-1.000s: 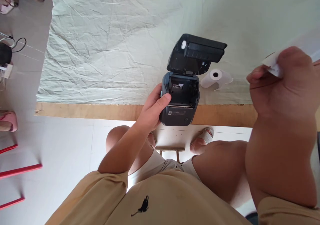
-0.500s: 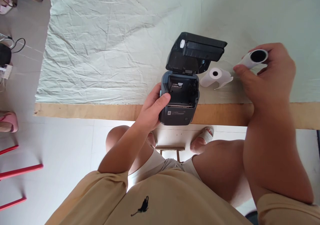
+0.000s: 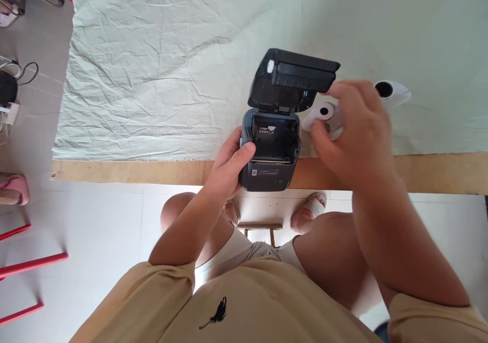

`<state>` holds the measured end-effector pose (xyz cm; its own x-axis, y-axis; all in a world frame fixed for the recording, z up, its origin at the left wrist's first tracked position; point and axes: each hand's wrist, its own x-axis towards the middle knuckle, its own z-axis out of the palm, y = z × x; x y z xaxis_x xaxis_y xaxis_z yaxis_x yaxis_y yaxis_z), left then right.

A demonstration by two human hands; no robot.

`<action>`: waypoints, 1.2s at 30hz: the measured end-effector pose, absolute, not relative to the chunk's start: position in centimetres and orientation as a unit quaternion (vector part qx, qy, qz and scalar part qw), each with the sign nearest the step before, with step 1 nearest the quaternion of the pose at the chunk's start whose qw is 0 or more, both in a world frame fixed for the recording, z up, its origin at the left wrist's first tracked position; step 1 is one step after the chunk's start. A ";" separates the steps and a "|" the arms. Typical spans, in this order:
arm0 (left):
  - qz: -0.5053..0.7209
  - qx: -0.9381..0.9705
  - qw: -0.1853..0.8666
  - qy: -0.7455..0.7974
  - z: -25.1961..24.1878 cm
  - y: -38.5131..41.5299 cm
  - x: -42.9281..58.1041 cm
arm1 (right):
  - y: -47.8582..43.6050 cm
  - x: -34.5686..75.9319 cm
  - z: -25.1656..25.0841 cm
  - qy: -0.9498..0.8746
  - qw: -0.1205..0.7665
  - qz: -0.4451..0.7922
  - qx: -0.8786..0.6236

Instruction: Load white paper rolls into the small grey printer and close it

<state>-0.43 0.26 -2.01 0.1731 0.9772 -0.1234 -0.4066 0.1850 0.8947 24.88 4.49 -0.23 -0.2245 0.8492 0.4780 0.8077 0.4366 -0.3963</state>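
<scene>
A dark handheld label printer point(image 3: 270, 173) is gripped at its left side by my left hand point(image 3: 231, 165), the thumb on the edge of its bay. Its lid point(image 3: 292, 81) stands raised, and the bay shows no roll inside. Just right of the printer lies a small white paper roll point(image 3: 315, 117) with a black core. My right hand point(image 3: 354, 129) is at that roll, thumb and fingers apart around it; motion blurs the fingers, and whether they press on it is unclear. Behind this hand a larger white roll point(image 3: 396, 93) rests on the cloth.
A pale green wrinkled cloth point(image 3: 160, 68) covers the table, whose wooden edge point(image 3: 133, 171) runs along the front. Below are my legs and a small stool point(image 3: 261, 226). On the left floor are red metal legs point(image 3: 34, 266), a pink slipper point(image 3: 19, 188) and cables.
My right hand has let go of the larger roll, which now lies on the cloth, and has moved left to the small roll. The printer has shifted slightly left in view.
</scene>
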 end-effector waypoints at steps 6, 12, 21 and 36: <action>0.512 0.374 0.677 0.375 -1.8 0.3 -0.5 | 5.1 25.5 -2.1 -0.735 0.280 0.103 -0.609; 0.506 0.370 0.679 0.382 -1.7 0.2 -0.5 | 5.0 25.6 -2.3 -0.776 0.321 0.154 -0.521; 0.503 0.367 0.678 0.390 -1.5 0.2 -0.5 | 4.5 25.6 0.0 -0.708 0.491 0.161 -0.481; 0.508 0.390 0.652 0.406 -1.3 0.0 -0.3 | 3.0 20.2 1.3 -0.815 0.461 0.028 -0.350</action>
<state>-0.25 0.03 -1.29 0.1548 0.9789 -0.1332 -0.3446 0.1799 0.9213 20.22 2.99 1.31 -0.3295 0.5957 0.7325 0.5443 0.7538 -0.3681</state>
